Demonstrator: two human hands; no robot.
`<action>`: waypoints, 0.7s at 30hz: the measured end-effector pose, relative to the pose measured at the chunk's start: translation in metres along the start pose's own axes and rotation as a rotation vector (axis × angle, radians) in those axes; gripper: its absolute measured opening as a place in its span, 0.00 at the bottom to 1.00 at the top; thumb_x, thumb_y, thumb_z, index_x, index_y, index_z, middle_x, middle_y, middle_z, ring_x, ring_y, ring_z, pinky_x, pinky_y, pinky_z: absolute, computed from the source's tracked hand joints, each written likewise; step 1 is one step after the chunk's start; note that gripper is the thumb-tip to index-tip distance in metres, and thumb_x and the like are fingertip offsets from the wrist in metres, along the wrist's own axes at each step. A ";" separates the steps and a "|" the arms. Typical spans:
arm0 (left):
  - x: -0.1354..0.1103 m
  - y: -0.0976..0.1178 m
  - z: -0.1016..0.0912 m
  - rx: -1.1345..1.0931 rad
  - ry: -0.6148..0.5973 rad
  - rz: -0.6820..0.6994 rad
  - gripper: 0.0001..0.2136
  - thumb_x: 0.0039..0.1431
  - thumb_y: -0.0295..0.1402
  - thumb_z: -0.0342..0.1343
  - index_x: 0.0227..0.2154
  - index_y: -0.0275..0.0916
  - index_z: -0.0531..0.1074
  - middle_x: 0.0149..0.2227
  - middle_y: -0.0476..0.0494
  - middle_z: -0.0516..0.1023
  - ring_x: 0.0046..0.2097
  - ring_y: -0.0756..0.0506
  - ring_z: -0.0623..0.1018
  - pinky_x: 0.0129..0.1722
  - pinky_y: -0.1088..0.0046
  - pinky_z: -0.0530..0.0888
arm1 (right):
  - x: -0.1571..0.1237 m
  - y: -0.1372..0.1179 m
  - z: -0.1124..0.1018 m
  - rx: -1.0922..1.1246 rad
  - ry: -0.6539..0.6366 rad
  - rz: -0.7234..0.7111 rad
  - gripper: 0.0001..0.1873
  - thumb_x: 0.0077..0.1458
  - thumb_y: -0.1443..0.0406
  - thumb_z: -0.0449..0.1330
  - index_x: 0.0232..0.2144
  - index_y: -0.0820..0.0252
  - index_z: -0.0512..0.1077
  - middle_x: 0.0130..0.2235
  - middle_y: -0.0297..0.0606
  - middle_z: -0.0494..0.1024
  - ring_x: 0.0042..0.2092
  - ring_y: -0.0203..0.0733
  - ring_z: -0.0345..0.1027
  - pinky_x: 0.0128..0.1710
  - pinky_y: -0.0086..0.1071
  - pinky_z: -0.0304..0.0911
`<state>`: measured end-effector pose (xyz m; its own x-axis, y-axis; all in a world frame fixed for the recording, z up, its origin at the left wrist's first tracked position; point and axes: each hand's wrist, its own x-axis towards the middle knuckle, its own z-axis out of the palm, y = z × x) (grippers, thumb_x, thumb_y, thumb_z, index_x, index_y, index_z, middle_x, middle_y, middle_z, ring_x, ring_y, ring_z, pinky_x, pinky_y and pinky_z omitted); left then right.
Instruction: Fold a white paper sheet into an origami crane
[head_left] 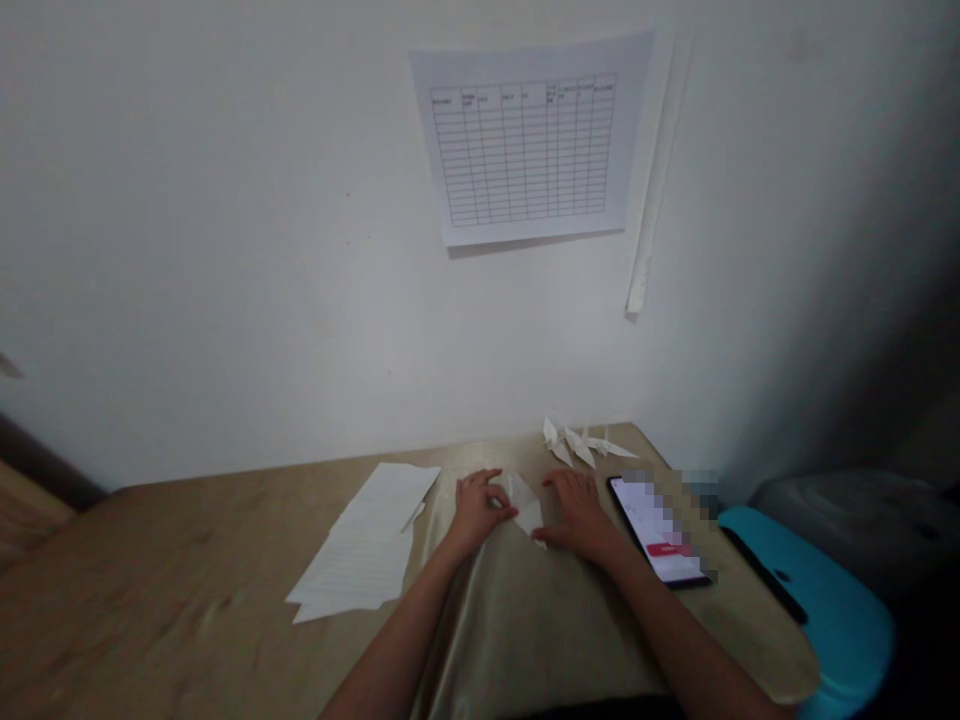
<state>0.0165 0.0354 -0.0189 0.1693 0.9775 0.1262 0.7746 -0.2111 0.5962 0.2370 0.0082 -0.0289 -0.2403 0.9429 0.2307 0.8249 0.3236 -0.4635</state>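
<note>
A small white folded paper [525, 503] lies on the tan cloth-covered table [187, 560] near the wall. My left hand [478, 507] rests on its left side, fingers curled and pinching its edge. My right hand [580, 510] lies flat at its right side, fingers stretched out and pressing down, the thumb touching the paper's lower corner. Both forearms reach in from the bottom of the view.
A stack of white sheets [367, 545] lies left of my hands. Several folded paper cranes [581, 443] sit at the wall. A lit phone [658, 528] lies right of my right hand. A blue stool [817, 600] stands at the table's right end. A printed table sheet [529, 140] hangs on the wall.
</note>
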 end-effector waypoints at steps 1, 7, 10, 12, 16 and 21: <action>0.000 -0.001 0.000 -0.002 0.006 0.000 0.05 0.45 0.31 0.73 0.25 0.42 0.82 0.61 0.43 0.76 0.65 0.34 0.68 0.68 0.44 0.54 | 0.000 0.000 0.000 0.004 0.015 -0.008 0.38 0.41 0.52 0.73 0.52 0.57 0.68 0.56 0.47 0.70 0.63 0.59 0.58 0.67 0.59 0.41; 0.001 -0.002 -0.001 0.006 0.010 0.006 0.06 0.45 0.32 0.73 0.24 0.41 0.81 0.59 0.42 0.77 0.65 0.33 0.69 0.67 0.45 0.57 | -0.003 -0.007 -0.004 0.053 -0.041 -0.090 0.19 0.50 0.60 0.69 0.46 0.50 0.75 0.54 0.40 0.72 0.63 0.53 0.59 0.69 0.60 0.34; 0.002 -0.003 0.001 0.026 0.018 0.010 0.05 0.45 0.32 0.73 0.23 0.41 0.81 0.59 0.42 0.77 0.64 0.33 0.70 0.66 0.46 0.58 | -0.004 -0.011 -0.004 0.061 -0.074 -0.115 0.09 0.54 0.62 0.66 0.40 0.47 0.78 0.53 0.36 0.74 0.62 0.51 0.59 0.68 0.62 0.29; 0.002 -0.004 0.004 0.042 0.035 0.025 0.06 0.46 0.32 0.73 0.23 0.41 0.81 0.58 0.41 0.77 0.63 0.34 0.71 0.66 0.46 0.59 | -0.004 -0.011 -0.004 0.060 -0.080 -0.118 0.07 0.56 0.62 0.65 0.39 0.46 0.79 0.52 0.35 0.75 0.62 0.51 0.59 0.68 0.63 0.28; 0.002 -0.008 0.008 0.045 0.115 0.084 0.06 0.47 0.31 0.72 0.28 0.42 0.80 0.57 0.41 0.78 0.60 0.35 0.73 0.64 0.48 0.63 | -0.001 -0.008 -0.001 0.050 -0.055 -0.094 0.08 0.58 0.63 0.63 0.40 0.47 0.79 0.52 0.36 0.76 0.62 0.51 0.60 0.67 0.65 0.31; -0.001 -0.010 0.001 0.008 0.192 0.244 0.08 0.51 0.31 0.70 0.36 0.43 0.81 0.60 0.41 0.74 0.62 0.38 0.70 0.63 0.54 0.66 | 0.003 -0.002 0.004 -0.018 0.041 -0.097 0.09 0.58 0.66 0.62 0.41 0.49 0.79 0.49 0.38 0.78 0.61 0.52 0.62 0.68 0.66 0.31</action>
<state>0.0094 0.0365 -0.0263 0.2331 0.8806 0.4127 0.7301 -0.4387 0.5239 0.2332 0.0106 -0.0306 -0.2990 0.9030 0.3085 0.8078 0.4116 -0.4220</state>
